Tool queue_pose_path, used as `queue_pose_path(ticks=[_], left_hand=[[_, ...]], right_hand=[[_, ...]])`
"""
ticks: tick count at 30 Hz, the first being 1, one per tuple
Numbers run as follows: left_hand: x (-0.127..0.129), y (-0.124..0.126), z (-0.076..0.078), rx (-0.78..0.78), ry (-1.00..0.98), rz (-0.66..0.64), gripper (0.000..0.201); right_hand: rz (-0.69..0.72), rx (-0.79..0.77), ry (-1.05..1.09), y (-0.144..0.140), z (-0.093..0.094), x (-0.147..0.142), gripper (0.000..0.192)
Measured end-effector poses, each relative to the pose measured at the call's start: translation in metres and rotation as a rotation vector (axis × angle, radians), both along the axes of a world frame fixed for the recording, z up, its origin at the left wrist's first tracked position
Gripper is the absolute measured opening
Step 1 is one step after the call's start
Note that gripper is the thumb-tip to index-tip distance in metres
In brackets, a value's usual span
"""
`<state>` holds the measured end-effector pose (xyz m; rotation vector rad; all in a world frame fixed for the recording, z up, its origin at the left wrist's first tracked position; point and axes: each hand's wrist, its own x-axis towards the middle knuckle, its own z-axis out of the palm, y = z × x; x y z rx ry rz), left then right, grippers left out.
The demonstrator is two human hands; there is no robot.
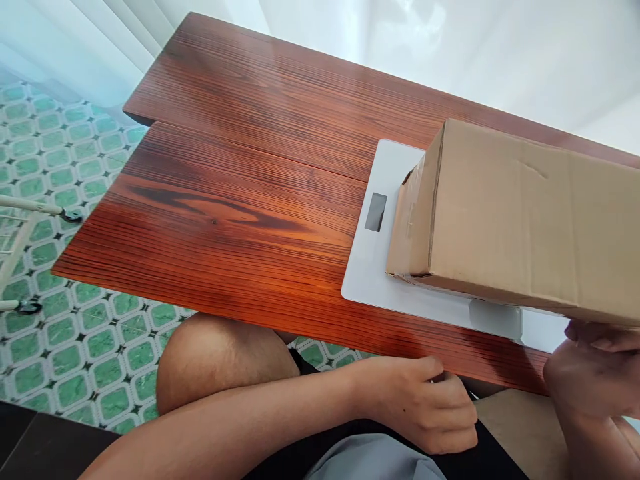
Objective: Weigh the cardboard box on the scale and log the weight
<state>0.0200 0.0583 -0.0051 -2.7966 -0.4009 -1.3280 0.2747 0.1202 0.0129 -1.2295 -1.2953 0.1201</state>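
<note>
A large brown cardboard box point(535, 213) lies on a flat white scale point(365, 273), its taped end facing left and its right end out of frame. The scale's small grey display point(376, 212) shows no digits I can read. My right hand point(597, 367) is at the box's lower front edge, bent at the wrist. Its fingertips are blurred and partly hidden, so I cannot tell whether they grip the box. My left hand point(425, 403) rests over my lap, just below the table edge, fingers loosely curled in with nothing visible in them.
The scale stands on a reddish wooden table point(240, 193) with a stepped left end. White curtains point(320, 27) hang behind it. At the left, a white wheeled rack point(25, 220) stands on green patterned tiles point(75, 170). Another brown cardboard surface point(525, 427) shows below the table's front edge.
</note>
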Motion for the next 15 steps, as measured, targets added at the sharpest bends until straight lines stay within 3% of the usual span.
queue_pose_path(ticks=[3,7,15], left_hand=[[-0.0001,0.0001,0.0001,0.017,0.013,0.006,0.014],[-0.0002,0.0012,0.0006,0.036,0.023,0.016,0.013],[-0.0002,0.0026,-0.0013,0.021,0.031,0.044,0.017]], right_hand=[[0.141,0.089,-0.098,0.0047,-0.0025,0.0053,0.049],[0.068,0.150,-0.072,0.0088,-0.0020,0.0027,0.052],[0.027,0.064,0.074,0.0073,-0.0015,0.0009,0.048]])
